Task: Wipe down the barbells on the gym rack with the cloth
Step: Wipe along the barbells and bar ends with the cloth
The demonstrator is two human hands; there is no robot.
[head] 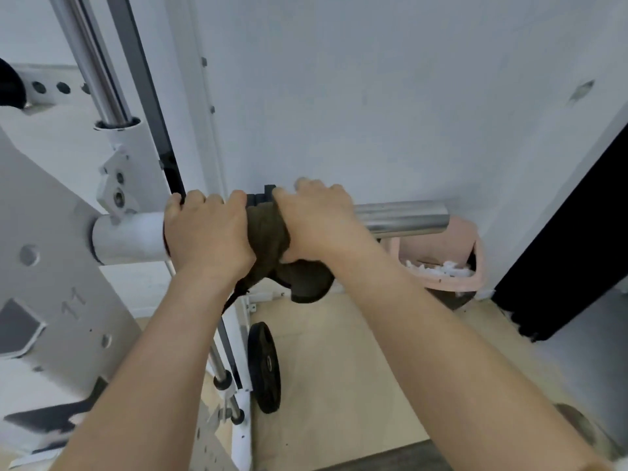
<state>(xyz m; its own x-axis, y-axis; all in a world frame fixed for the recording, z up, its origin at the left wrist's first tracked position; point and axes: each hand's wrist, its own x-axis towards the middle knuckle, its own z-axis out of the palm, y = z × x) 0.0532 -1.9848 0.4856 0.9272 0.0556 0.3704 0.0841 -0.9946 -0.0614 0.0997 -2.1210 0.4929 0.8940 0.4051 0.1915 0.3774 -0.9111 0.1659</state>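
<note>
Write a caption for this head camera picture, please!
Both hands, left and right, press a dark cloth around the barbell sleeve.

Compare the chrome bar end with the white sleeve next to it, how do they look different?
The bar end is bare, shiny chrome, slimmer, jutting right past the right hand. The white sleeve is matte painted, thicker, left of the left hand. Both are horizontal cylinders on one line.

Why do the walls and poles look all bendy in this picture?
Head view: the wide-angle lens curves straight things near the edges, like the rack upright; the arms look stretched; the chrome barbell end shows a soft light streak; everything is slightly blurry.
</note>
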